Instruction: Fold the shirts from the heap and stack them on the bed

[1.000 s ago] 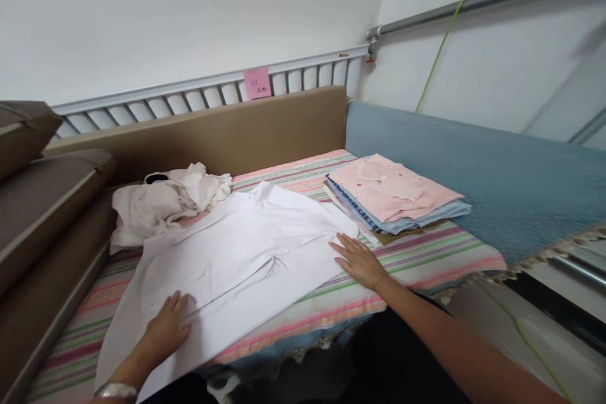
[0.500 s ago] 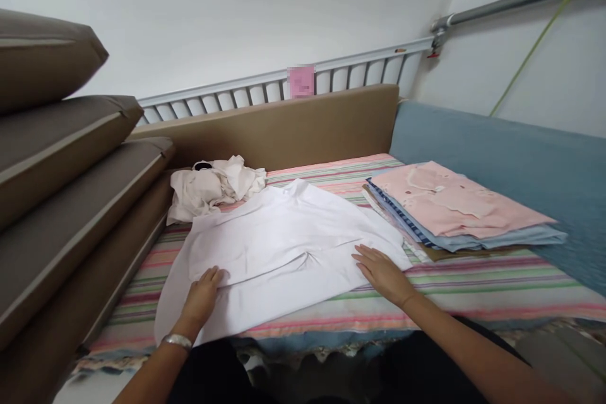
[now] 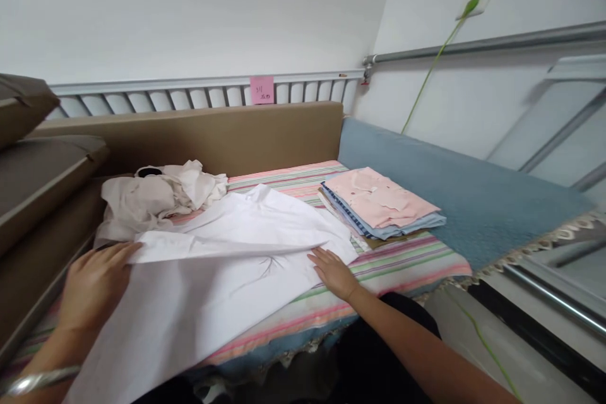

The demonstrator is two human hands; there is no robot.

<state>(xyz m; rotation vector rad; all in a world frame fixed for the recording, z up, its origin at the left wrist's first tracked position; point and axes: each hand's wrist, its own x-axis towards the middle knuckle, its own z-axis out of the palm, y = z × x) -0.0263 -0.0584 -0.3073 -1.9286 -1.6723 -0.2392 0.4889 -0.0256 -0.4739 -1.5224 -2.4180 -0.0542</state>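
Observation:
A white shirt (image 3: 222, 278) lies spread over the striped cloth, its collar end pointing away from me. My left hand (image 3: 97, 281), with a silver bangle on the wrist, has its fingers closed on the shirt's left part and holds that fabric raised. From there a fold runs across the shirt toward my right hand. Flat on the shirt's right part rests my right hand (image 3: 332, 273), fingers stretched out, beside some small creases. Its fingertips press the cloth and grip nothing.
Folded clothes (image 3: 379, 199), pink on top, are stacked at the right. A crumpled off-white cloth heap (image 3: 165, 192) lies at the back left. Brown cushions (image 3: 42, 183) pile up on the left. A brown backboard (image 3: 237, 139) and a blue padded side (image 3: 416, 170) border the striped cloth (image 3: 303, 170).
My left hand has taken hold of the shirt and lifted its left part up and to the left. My right hand stays flat on it. The view has turned right.

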